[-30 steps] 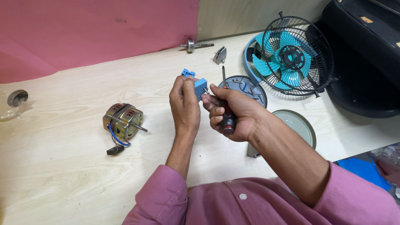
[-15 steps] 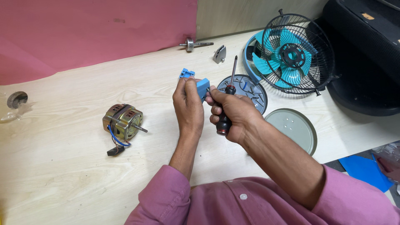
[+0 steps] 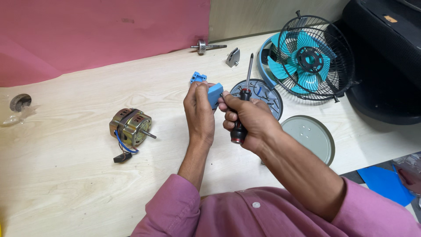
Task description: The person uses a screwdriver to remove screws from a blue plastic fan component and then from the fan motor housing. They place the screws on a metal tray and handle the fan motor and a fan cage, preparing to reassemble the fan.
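- Holding a small blue plastic block (image 3: 215, 93) above the pale wooden tabletop (image 3: 66, 184), the left hand (image 3: 199, 112) pinches it between thumb and fingers, its back toward the camera.
- The right hand (image 3: 247, 120) is clenched around the black, red-ringed handle of a screwdriver (image 3: 242, 105), whose metal shaft points up and away; this hand's thumb touches the blue block.
- A second small blue plastic piece (image 3: 198, 77) lies on the tabletop just beyond the left hand.
- A brass-coloured electric motor with a protruding shaft and blue wires (image 3: 130, 127) sits to the left, well apart from both hands.
- A round grey slotted cover (image 3: 267, 94) lies behind the right hand; a plain grey-green metal disc (image 3: 311, 138) lies beside the right forearm.
- A black wire fan cage with turquoise blades (image 3: 309, 59) stands at the far right.
- A small metal spindle (image 3: 204, 46) and a grey metal bracket (image 3: 233, 57) rest near the pink backdrop (image 3: 87, 35).
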